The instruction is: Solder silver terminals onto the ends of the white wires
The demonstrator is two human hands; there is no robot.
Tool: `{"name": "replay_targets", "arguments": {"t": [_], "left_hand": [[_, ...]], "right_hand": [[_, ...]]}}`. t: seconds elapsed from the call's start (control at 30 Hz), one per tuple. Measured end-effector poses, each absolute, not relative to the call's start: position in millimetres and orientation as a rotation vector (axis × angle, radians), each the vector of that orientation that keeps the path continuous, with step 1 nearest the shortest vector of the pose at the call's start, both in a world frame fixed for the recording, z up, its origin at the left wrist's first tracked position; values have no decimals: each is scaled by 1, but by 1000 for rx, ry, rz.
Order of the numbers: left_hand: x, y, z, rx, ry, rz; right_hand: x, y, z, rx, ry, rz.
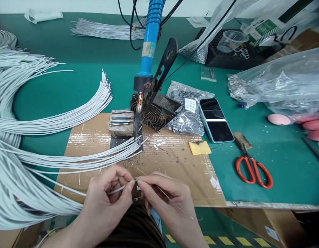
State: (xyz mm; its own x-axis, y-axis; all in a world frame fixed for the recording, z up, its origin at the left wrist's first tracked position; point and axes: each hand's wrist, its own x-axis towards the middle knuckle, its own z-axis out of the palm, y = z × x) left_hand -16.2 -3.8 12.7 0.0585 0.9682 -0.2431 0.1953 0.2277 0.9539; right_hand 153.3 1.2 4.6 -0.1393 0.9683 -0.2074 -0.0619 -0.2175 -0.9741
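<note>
My left hand (107,201) is closed in a pinch around a white cable (116,190) close to its end. Fingertips of my right hand (171,198) meet that end and pinch a tiny part there, too small to make out. A thin solder wire (165,194) runs out from between the right fingers, down to the right. Above the hands, a blue-handled soldering iron (147,58) is clamped tip down. Ends of a white cable bundle (115,155) lie below its tip. Small white pieces (159,144) are scattered on the cardboard (180,182).
Thick white cable bundles (27,186) fill the left side. A small fan (156,113), a plastic bag of parts (189,106), a phone (216,120), a yellow sponge (199,148) and red-handled scissors (254,170) lie to the right. The table edge (275,205) runs in front.
</note>
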Motion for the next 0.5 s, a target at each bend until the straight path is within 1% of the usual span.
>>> {"name": "replay_targets", "arguments": {"t": [0.1,0.2,0.5], "left_hand": [[-16,-2,15,1180,1373,877],[-16,-1,17,1110,1379,878],[-19,3,15,915,1386,922]], "right_hand": [[156,3,5,-1239,-1281,1395],[159,4,5,-1250,-1272,1432],[149,0,7,-1339,-654,1572]]}}
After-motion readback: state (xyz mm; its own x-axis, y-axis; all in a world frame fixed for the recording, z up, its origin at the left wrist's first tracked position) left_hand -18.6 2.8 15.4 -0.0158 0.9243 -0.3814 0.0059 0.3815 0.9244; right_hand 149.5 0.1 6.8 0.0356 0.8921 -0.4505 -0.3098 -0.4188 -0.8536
